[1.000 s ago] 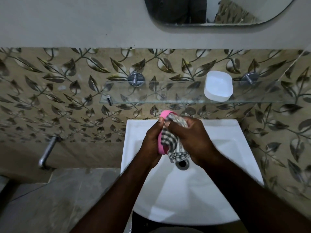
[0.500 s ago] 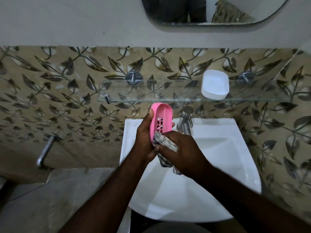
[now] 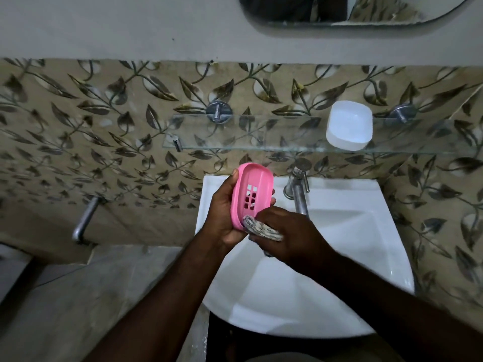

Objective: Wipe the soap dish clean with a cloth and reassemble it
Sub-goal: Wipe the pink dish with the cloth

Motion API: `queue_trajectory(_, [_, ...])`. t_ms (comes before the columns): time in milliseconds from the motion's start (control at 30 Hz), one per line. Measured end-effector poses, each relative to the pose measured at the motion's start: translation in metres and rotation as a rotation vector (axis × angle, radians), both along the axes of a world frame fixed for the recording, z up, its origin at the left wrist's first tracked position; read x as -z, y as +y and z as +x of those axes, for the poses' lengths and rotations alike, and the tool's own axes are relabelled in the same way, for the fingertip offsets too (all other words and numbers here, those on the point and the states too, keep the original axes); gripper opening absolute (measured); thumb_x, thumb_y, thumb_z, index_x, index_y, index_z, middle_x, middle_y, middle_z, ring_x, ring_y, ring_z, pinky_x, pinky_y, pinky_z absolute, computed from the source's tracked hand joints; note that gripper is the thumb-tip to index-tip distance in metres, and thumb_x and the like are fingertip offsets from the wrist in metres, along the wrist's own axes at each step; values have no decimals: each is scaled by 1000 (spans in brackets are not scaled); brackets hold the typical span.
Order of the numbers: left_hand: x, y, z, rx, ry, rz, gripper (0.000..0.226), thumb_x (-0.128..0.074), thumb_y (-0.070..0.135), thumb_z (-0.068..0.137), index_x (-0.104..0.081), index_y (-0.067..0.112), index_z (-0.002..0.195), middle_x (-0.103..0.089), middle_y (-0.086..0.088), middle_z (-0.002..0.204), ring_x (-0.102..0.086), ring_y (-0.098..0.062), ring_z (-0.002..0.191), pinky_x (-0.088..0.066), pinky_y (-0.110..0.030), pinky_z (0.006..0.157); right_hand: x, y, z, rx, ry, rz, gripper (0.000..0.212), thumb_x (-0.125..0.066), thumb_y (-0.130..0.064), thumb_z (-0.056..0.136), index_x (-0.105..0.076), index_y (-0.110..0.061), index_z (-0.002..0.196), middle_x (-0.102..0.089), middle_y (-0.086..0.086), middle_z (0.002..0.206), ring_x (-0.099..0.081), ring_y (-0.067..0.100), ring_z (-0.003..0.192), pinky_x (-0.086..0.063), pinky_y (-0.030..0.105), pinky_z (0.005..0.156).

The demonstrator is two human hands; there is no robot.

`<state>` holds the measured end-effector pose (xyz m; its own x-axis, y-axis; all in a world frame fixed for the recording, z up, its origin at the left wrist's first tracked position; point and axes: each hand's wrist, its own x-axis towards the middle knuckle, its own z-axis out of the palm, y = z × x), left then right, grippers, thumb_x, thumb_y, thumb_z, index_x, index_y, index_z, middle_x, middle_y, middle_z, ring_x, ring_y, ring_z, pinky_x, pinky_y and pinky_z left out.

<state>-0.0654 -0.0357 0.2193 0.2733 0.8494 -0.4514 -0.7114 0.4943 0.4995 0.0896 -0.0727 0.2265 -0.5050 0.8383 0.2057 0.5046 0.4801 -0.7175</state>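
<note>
Our left hand (image 3: 224, 212) grips the light, stiff, likely slippery pink tray (image 3: 252, 194) by its long edges while our right hand (image 3: 285, 231), just below, clutches the soft cloth (image 3: 261, 229).

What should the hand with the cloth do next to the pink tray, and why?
Probably slide the cloth up along the inside of the pink tray. The right hand presses the bunched cloth only at the tray's lower end, while the left hand holds it tilted up, and the holed middle and top lie uncovered. The white base waits on the glass shelf.
</note>
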Motion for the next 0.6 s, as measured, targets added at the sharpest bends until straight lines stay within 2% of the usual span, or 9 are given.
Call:
queue_trajectory(67, [3, 0, 0, 11, -13, -79, 70, -58, 51, 85, -54, -1, 131, -55, -26, 120, -59, -36, 99, -50, -44, 91, 7, 6, 9, -33, -66, 22, 14, -72, -30, 85, -66, -22, 95, -54, -17, 83, -52, -12, 67, -52, 30, 64])
queue_trajectory(133, [6, -1, 1, -1, -30, -127, 74, -57, 52, 85, -49, -1, 136, -50, -25, 124, -58, -34, 99, -53, -41, 87, 8, 8, 5, -26, -43, 16, 10, -71, -28, 84, -66, -23, 91, -53, -17, 80, -51, -9, 64, -52, 33, 61])
queue_trajectory(200, [9, -4, 1, -36, -53, -114, 81, -63, 50, 79, -45, -1, 139, -48, -25, 128, -55, -37, 108, -47, -44, 97, 6, 9, -2, 14, -24, 7, 6, -68, -23, 78, -64, -23, 82, -54, -14, 74, -55, 3, 59, -52, 37, 57])
queue_trajectory(267, [12, -8, 2, -79, -74, -32, 93, -73, 49, 69, -43, -3, 140, -45, -26, 128, -47, -39, 118, -34, -47, 109, -2, 10, -6, 38, -13, -79, 6, -65, -21, 73, -59, -23, 73, -55, -9, 67, -61, 12, 51, -48, 32, 47])
queue_trajectory(300, [13, -10, 4, -103, -77, 27, 97, -77, 49, 64, -44, -4, 139, -47, -26, 125, -48, -38, 116, -35, -46, 107, -6, 10, -7, 44, 24, -157, 9, -65, -20, 73, -56, -20, 70, -55, -7, 62, -60, 13, 44, -43, 26, 42])
queue_trajectory(367, [19, -16, 13, -187, -48, 128, 93, -84, 49, 55, -53, -3, 126, -57, -23, 105, -58, -32, 96, -47, -41, 90, -13, 9, -12, 88, 134, -276, 12, -64, -16, 74, -54, -15, 67, -56, -1, 54, -53, 10, 35, -37, 21, 37])
queue_trajectory(433, [23, -22, 23, -283, -48, 177, 78, -87, 47, 49, -60, 1, 106, -64, -16, 83, -64, -27, 77, -53, -35, 75, -15, 8, -20, 148, 192, -256, 14, -62, -23, 73, -55, -15, 64, -58, 3, 54, -54, 12, 42, -43, 29, 42])
queue_trajectory(467, [25, -24, 28, -311, -65, 191, 72, -87, 46, 48, -62, 4, 101, -64, -14, 79, -64, -27, 74, -53, -34, 74, -12, 6, -23, 168, 199, -239, 14, -62, -27, 72, -57, -16, 65, -61, 3, 57, -58, 14, 49, -48, 34, 48])
queue_trajectory(600, [25, -25, 31, -314, -102, 212, 68, -77, 41, 57, -66, 9, 116, -61, -18, 98, -57, -35, 94, -38, -50, 101, -2, -2, -11, 36, 75, -60, 12, -65, -28, 78, -67, -20, 86, -64, -2, 83, -62, 17, 74, -51, 39, 67])
